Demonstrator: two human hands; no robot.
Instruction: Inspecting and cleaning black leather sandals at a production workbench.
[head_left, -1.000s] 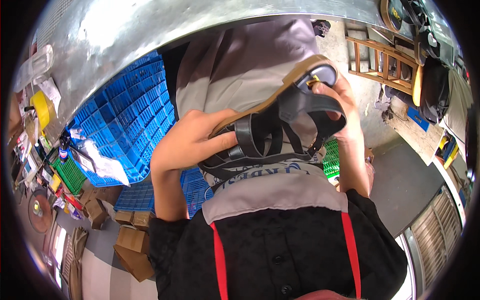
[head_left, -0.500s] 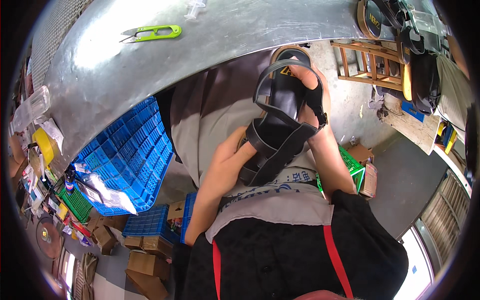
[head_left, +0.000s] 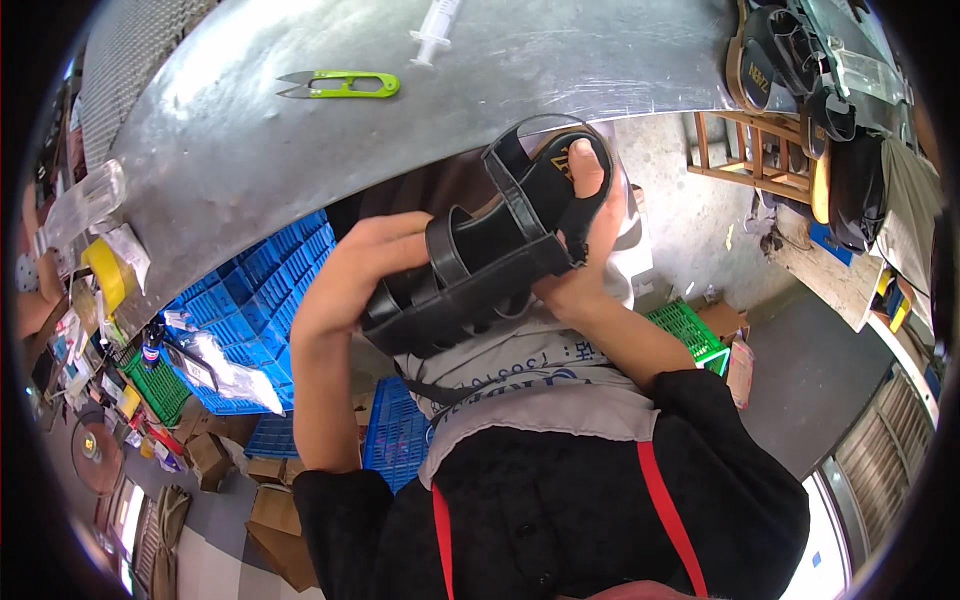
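While the metal table (head_left: 520, 60) curves across the top, a black sandal (head_left: 480, 265) sits just below its edge, over the lap. The left hand (head_left: 365, 265) is closed around its toe end; the right hand (head_left: 580, 250) grips the heel straps. Green snips (head_left: 345, 85) lie on the table.

Person's clothing: black short-sleeved top (head_left: 560, 510) with two red vertical stripes (head_left: 665, 510) down the front; a grey apron (head_left: 530, 400) with printed lettering lies just above the top; forearms bare.
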